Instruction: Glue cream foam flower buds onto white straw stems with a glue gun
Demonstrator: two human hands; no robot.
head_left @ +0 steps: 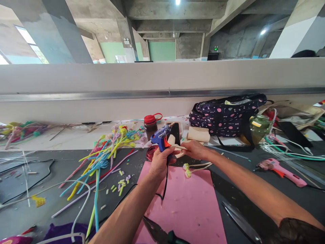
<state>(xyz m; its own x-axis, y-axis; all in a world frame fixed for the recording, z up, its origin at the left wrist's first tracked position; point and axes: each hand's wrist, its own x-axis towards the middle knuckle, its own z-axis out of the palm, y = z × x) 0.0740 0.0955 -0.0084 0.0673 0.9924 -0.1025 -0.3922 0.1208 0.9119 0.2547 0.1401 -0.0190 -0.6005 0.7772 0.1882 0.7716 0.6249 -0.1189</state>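
Observation:
My left hand (pixel 162 161) is closed around a blue glue gun (pixel 159 137), its nozzle pointing up and away to the right. Close beside it, my right hand (pixel 193 149) pinches a thin pale strip (pixel 179 146) that reaches toward the glue gun. Part of the strip is hidden by the fingers. Both hands are above the far edge of a pink mat (pixel 188 200). A small yellow-green and lilac fuzzy flower (pixel 187 170) with pale stems lies on the mat below my right hand.
Colourful pipe cleaners (pixel 99 164) and cut bits spread at left. Behind stand a red-capped bottle (pixel 150 124), a phone (pixel 174 133), a beige roll (pixel 199 134) and a patterned bag (pixel 223 117). A pink glue gun (pixel 281 171) lies right; pliers (pixel 154 228) lie at the near edge.

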